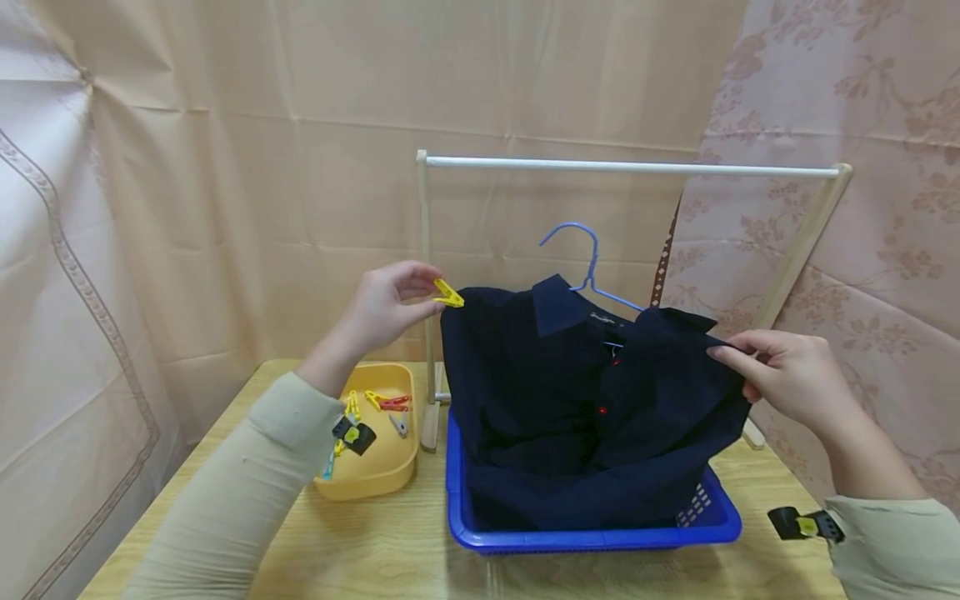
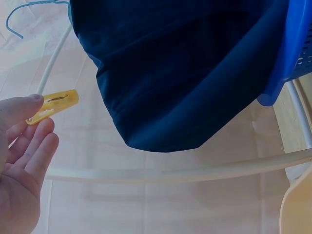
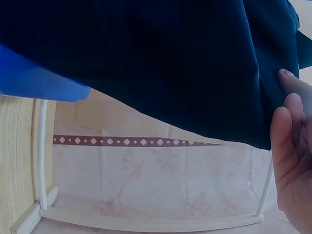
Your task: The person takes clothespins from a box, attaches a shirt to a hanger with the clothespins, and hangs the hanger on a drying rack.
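Curtain (image 1: pixel 360 125) behind, hanger (image 1: pixel 591 276) half-hidden in shirt (image 1: pixel 540 400).

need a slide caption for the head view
Left hand holding a yellow plastic clothespin beside a navy collared shirt on a thin blue hanger, right hand pinching the shirt's opposite side.

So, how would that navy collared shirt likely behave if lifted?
The navy collared shirt is probably floppy, its lower part slumping into the blue basket. The blue hanger at its neck may keep the shoulders shaped. Likely light: the right hand only pinches it.
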A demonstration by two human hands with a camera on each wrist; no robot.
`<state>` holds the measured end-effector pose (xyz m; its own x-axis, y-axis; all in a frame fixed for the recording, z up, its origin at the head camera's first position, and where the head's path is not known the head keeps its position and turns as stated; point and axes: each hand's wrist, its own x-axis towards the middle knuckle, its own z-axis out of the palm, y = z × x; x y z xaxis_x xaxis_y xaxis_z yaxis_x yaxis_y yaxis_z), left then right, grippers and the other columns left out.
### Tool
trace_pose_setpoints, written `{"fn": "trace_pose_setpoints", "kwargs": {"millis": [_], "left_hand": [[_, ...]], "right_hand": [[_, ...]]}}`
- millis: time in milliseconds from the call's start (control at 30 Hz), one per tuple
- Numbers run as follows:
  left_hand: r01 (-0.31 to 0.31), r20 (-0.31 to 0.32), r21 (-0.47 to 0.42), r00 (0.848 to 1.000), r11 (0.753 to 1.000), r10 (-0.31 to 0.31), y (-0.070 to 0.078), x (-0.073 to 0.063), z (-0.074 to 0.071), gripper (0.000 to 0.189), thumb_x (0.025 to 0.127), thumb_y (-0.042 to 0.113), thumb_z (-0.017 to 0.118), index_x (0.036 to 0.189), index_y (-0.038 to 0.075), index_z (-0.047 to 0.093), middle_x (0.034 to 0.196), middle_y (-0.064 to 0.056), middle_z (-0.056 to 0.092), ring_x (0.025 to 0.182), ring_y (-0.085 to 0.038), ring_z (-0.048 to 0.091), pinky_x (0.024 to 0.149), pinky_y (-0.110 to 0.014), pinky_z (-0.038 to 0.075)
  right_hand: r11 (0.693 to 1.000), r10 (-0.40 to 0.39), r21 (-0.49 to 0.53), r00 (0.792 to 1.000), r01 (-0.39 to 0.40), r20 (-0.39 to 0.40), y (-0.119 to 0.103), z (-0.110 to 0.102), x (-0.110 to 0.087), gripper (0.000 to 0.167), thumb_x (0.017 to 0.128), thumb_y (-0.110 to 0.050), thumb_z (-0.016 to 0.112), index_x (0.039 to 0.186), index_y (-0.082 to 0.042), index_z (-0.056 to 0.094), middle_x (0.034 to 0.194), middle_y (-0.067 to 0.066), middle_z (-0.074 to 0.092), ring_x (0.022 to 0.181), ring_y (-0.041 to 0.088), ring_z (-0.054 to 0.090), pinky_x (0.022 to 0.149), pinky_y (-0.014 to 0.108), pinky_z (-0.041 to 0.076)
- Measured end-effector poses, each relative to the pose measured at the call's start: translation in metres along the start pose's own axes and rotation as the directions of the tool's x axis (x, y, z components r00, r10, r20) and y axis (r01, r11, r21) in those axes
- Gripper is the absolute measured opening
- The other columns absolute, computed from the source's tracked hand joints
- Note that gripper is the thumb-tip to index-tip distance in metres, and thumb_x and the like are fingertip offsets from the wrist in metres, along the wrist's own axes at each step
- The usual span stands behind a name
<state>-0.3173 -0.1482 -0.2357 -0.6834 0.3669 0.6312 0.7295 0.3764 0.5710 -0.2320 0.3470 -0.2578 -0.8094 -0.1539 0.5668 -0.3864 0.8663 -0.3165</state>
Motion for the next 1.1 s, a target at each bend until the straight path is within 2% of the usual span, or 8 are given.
{"fn": "trace_pose_setpoints", "kwargs": {"millis": [233,733,1100], "left_hand": [[-0.009,-0.010,-0.004,1.000,1.000,0.009,0.001,0.004,0.003,0.038,0.089,-0.001,0.077,0.124,-0.007,0.064,0.121,-0.019,0.068,0.110,-0.030,0.068,0.095,-0.040,0.054],[-0.020,-0.024,0.002,1.000,1.000,0.020,0.002,0.013,0.011,0.030,0.091,0.004,0.077,0.117,-0.004,0.066,0.112,-0.014,0.071,0.101,-0.024,0.071,0.089,-0.033,0.057],[-0.051,-0.026,0.027,0.998,0.998,0.052,0.003,0.018,0.019,0.026,0.089,0.005,0.079,0.113,-0.001,0.069,0.109,-0.010,0.073,0.097,-0.020,0.071,0.088,-0.035,0.058]], "right_hand": [[1.000,0.010,-0.002,1.000,-0.010,0.009,0.000,-0.001,0.000,0.014,0.097,-0.023,0.073,0.091,-0.010,0.075,0.054,-0.006,0.056,0.048,0.012,0.055,0.045,0.026,0.042],[1.000,-0.004,-0.011,1.000,0.004,0.002,0.000,-0.001,0.000,0.014,0.097,-0.023,0.073,0.090,-0.011,0.075,0.054,-0.007,0.056,0.047,0.011,0.054,0.044,0.026,0.040],[1.000,-0.012,-0.015,1.000,0.012,0.002,0.000,-0.001,0.001,0.014,0.096,-0.024,0.074,0.090,-0.012,0.075,0.053,-0.009,0.055,0.047,0.010,0.054,0.043,0.026,0.038]]}}
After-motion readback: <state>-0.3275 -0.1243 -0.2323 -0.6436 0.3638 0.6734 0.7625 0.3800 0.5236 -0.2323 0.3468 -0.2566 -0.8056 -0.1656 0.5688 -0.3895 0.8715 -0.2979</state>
